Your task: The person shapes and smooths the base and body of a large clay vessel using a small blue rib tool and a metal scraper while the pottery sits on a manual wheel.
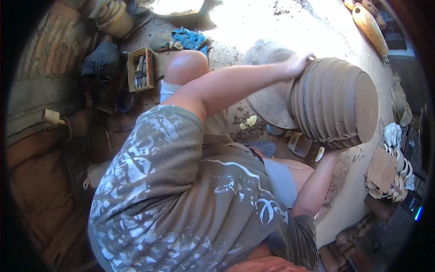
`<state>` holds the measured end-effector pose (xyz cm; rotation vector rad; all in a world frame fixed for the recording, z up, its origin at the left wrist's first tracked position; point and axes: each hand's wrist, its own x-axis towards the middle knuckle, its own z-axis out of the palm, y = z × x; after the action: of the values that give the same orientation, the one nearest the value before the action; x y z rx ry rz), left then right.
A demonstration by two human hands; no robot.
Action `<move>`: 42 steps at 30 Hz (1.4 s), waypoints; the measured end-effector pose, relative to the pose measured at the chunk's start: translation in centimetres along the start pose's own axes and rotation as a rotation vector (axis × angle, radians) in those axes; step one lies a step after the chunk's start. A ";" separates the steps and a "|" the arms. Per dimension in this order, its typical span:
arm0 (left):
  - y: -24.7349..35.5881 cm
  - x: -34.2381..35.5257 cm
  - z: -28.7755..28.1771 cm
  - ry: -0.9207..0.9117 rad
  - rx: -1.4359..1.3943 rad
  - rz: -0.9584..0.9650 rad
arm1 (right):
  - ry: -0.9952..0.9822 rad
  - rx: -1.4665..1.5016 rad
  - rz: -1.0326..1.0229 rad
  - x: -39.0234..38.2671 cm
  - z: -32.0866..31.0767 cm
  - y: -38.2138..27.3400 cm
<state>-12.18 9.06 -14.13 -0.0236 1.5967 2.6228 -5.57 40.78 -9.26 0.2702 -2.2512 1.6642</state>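
Observation:
A large brown clay pot [324, 102] with thick ridges around its wall is tipped onto its side between my hands. Its flat, round end faces right. My left hand [298, 65] grips the pot's upper left edge, some of the fingers out of sight behind it. From below, my right hand [336, 152] supports the pot near its flat end, and its fingers are mostly hidden under the clay. Just left of the pot lies a flat, round, clay-smeared disc [268, 108], partly covered by the pot.
Clay crumbs and yellowish pieces [248, 122] lie near the disc, beside a small block [299, 144]. A box of tools [141, 70] and a blue cloth [189, 39] are at the far left. A flat tile [382, 168] leans on a pile at right.

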 end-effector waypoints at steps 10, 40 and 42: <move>-5.7 -9.6 -6.5 -0.560 1.675 0.197 | 0.030 0.055 0.033 -0.2 -0.6 1.2; 5.5 -4.6 3.4 -0.027 -0.289 -0.216 | -0.025 0.060 -0.046 1.1 1.1 0.6; 7.0 -5.1 3.1 -0.048 -0.252 -0.181 | -0.045 0.058 -0.048 1.5 2.6 -0.1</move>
<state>-7.48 8.39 -6.27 -0.1119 1.1792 2.6400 -7.33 38.36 -9.31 0.3769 -2.2129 1.7168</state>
